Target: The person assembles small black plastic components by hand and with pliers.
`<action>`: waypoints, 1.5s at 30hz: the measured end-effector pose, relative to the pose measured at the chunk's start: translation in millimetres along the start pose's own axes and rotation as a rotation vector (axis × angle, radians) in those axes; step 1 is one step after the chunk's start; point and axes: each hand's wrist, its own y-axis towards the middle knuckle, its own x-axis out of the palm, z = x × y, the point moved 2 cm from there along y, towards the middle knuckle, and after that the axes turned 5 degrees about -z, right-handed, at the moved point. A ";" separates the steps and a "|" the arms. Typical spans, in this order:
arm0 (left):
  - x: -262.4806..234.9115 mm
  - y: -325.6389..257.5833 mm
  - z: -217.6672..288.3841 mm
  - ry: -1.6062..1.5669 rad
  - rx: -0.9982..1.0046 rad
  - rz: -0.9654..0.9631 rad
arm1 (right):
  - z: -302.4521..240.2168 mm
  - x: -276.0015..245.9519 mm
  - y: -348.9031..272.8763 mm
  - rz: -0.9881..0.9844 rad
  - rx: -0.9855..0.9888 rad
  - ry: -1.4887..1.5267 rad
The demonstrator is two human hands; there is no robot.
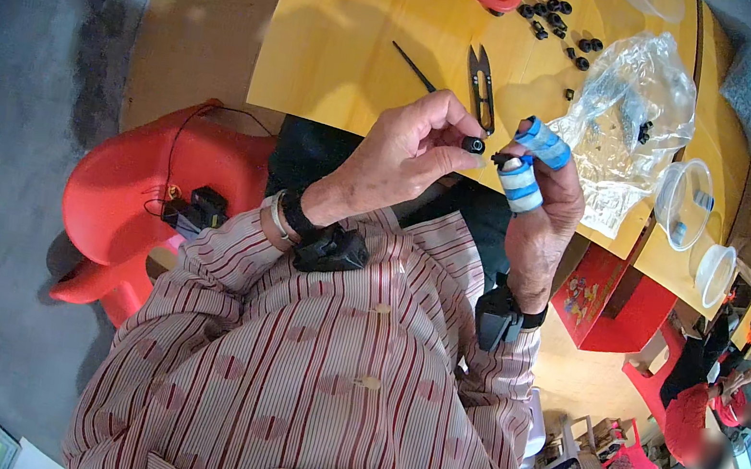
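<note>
Pinching a small black ring (474, 143), left hand (406, 157) meets taped right fingers (524, 184) gripping another piece; snips (483, 86) beyond

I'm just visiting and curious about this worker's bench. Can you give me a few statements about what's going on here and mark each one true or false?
1. The left hand pinches a small black ring. True.
2. The thread snips are in the right hand. False: they lie on the yellow table.
3. Two right-hand fingers wear blue and white tape. True.
4. The clear plastic bag lies on the red chair. False: it lies on the table.
</note>
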 end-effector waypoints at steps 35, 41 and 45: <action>7.8 -7.1 15.3 0.530 0.443 0.082 | -7.6 5.4 -9.5 0.010 -0.288 -0.418; 6.4 -10.3 18.2 0.536 0.481 0.054 | -5.6 9.5 -14.4 0.018 -0.302 -0.333; 4.7 -11.9 21.0 0.542 0.457 0.036 | -6.3 4.5 -16.2 -0.028 -0.294 -0.379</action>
